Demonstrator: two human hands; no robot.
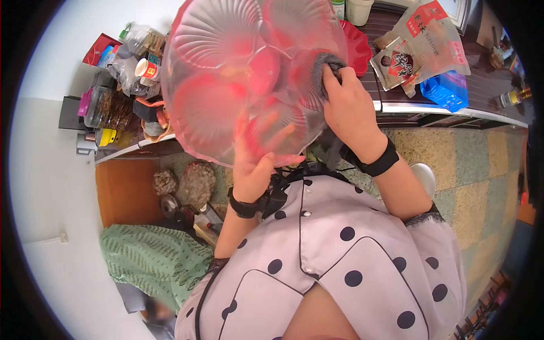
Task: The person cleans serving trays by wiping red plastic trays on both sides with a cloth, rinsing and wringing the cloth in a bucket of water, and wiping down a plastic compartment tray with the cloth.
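Note:
A large clear, scalloped divided tray point(218, 42) with a reddish tint is held up in front of me, tilted toward the camera. My left hand point(254, 170) grips its lower edge, with the fingers behind the clear plastic and the thumb at the near side. At the tray's right side, my right hand point(351, 107) presses a bunched dark grey cloth point(323, 71) against one of the shell-shaped compartments. Part of the cloth is hidden under the fingers.
Behind the tray, a red scalloped dish point(357, 48) sits on the dark counter point(391, 105), with food bags point(422, 42) and a blue packet point(445, 90) to its right. Jars and a paper cup point(146, 69) crowd the left side. Green patterned fabric point(153, 260) lies lower left.

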